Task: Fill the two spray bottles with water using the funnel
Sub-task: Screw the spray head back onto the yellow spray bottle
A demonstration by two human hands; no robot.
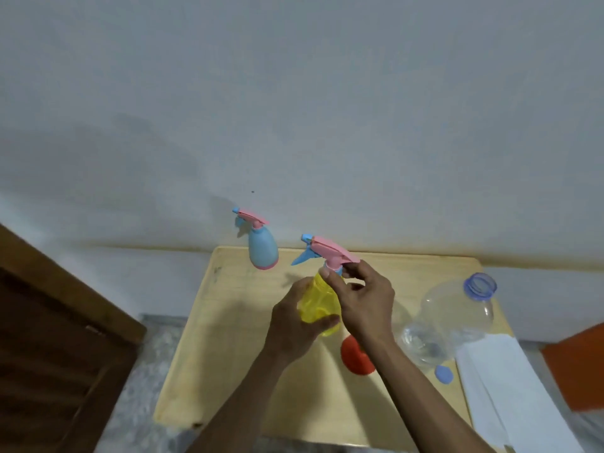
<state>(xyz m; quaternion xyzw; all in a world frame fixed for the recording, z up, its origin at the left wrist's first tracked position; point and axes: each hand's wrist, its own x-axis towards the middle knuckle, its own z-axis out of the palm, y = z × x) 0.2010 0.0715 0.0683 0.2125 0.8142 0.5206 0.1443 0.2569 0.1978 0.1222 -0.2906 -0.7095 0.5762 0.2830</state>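
Observation:
My left hand (294,325) grips the body of a yellow spray bottle (318,305), held above the table. My right hand (362,302) pinches the neck of its pink and blue spray head (327,253), fingers curled round the collar. A second spray bottle (263,248), blue with a pink base and pink trigger head, stands upright at the table's far edge. A red funnel (354,356) lies on the table, partly hidden by my right forearm. A large clear water jug (451,315) with an open blue-rimmed mouth stands to the right, water in its bottom.
The small light wooden table (228,338) stands against a white wall. A blue jug cap (444,375) lies beside the jug. White folded paper or cloth (500,387) covers the table's right edge. A dark wooden door (49,338) is at left, an orange object (578,361) at right.

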